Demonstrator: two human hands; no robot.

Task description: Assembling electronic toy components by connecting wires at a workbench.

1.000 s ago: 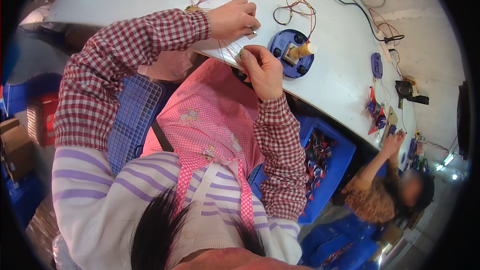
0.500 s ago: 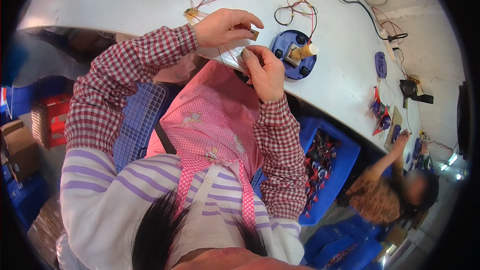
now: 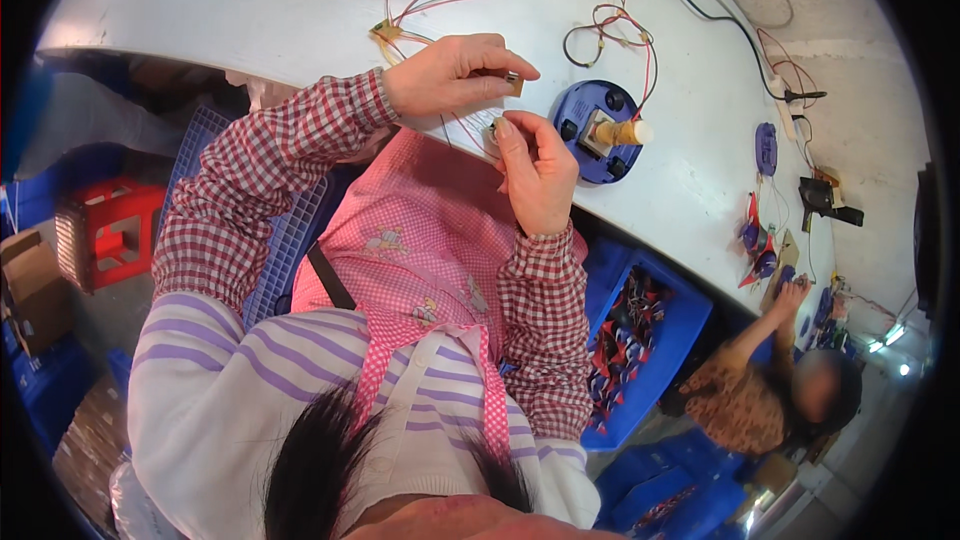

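Small tan board, upper centre, pinched in left hand; thin wire clamped by right hand; judged light, fragile, best gripped by edges.

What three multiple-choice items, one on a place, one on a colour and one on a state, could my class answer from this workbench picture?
1. Where is the round disc with the upright peg?
A. on the table, right of the hands
B. in the floor bin
C. on the red stool

2. What colour is the floor bin of parts under the table edge?
A. green
B. blue
C. white

3. What is the left hand doing?
A. lying flat and empty
B. pinching a small tan piece
C. hanging below the table

Answers: 1 A, the disc sits on the white table just past the right hand. 2 B, its walls are blue. 3 B, its fingertips close on the small tan piece above the table edge.
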